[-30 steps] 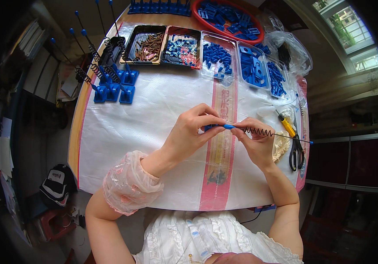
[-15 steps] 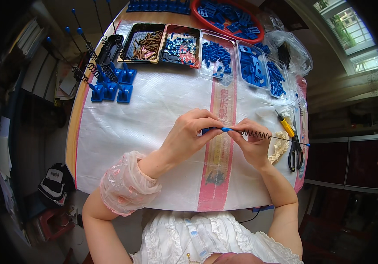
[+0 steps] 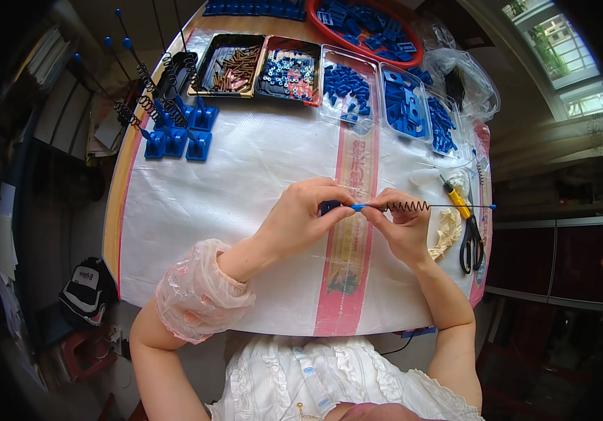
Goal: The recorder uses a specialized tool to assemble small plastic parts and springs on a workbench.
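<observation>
Over the middle of the table, my left hand (image 3: pixel 307 210) is closed on a small blue plastic part (image 3: pixel 358 208), mostly covered by its fingers. My right hand (image 3: pixel 401 228) pinches the near end of a dark coil-spring rod (image 3: pixel 413 206), right where it meets the blue part. From there the rod sticks out to the right, nearly level, and ends in a blue bead (image 3: pixel 493 207). Whether rod and part are joined is hidden by my fingertips. At the left stand several blue bases (image 3: pixel 198 147) bearing similar upright coil-spring rods.
Along the far side sit trays of brown screws (image 3: pixel 237 69), nuts (image 3: pixel 289 74), small blue pieces (image 3: pixel 345 85) and blue plates (image 3: pixel 403 105). A red basin (image 3: pixel 417 49) of blue parts lies behind. On the right are a yellow-handled tool (image 3: pixel 458 202) and black scissors (image 3: pixel 471 245).
The rod has swung from slanting down to the right to nearly level, its bead rising slightly. Both hands keep their grips in almost the same place.
</observation>
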A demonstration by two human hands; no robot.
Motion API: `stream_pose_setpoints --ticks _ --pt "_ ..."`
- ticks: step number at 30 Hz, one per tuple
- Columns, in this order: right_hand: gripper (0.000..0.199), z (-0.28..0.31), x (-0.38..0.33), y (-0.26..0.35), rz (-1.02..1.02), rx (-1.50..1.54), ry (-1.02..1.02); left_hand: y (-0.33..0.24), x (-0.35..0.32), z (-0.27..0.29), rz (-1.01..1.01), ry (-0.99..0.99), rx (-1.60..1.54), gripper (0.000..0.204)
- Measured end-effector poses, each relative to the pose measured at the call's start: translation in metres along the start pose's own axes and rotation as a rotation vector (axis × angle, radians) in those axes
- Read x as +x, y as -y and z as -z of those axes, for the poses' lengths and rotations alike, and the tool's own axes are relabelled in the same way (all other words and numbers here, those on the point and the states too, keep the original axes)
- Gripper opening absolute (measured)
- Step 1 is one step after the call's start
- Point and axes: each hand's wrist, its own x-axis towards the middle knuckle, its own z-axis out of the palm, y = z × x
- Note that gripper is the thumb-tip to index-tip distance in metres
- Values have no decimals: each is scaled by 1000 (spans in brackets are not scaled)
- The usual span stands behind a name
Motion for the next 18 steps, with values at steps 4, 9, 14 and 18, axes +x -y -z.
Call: stream_pose_setpoints --ticks 4,9,14,18 --pt "8 0 -1 0 -4 -10 23 0 1 6 133 108 -124 15" --pt "6 -8 -7 1 -136 104 -82 1 2 10 133 151 -158 15" --pt "4 -14 -9 6 -268 138 -152 -3 3 13 153 167 -125 15" --pt "8 -15 -9 5 -327 160 -161 0 4 13 152 176 -140 17"
